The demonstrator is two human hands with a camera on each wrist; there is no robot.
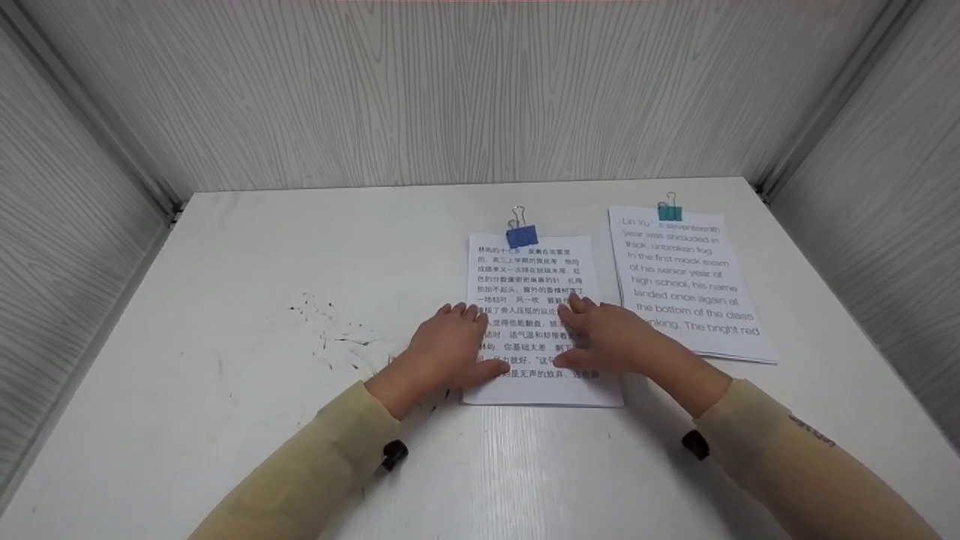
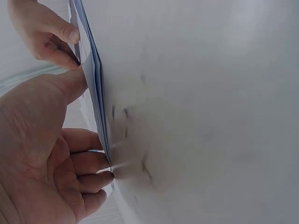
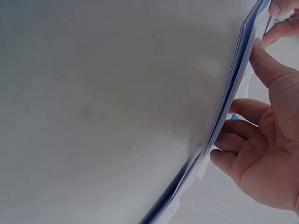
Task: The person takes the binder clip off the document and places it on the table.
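A stack of paper sheets (image 1: 529,322) with printed Chinese text lies on the white table, and a blue binder clip (image 1: 523,236) grips its top edge. My left hand (image 1: 450,349) rests along the stack's left side, its thumb on the lower part of the top sheet. Over the right side lies my right hand (image 1: 611,334), with fingertips and thumb on the print. In the left wrist view, fingertips of the left hand (image 2: 51,154) touch the paper's edge. The right wrist view has the right hand (image 3: 268,140) likewise against the opposite edge, fingers slightly bent.
To the right lies a second paper stack (image 1: 682,277) with English text, held by a teal binder clip (image 1: 670,213). Dark marks (image 1: 341,337) spot the table left of the hands. Grey wood-grain panels (image 1: 465,90) enclose the back and both sides.
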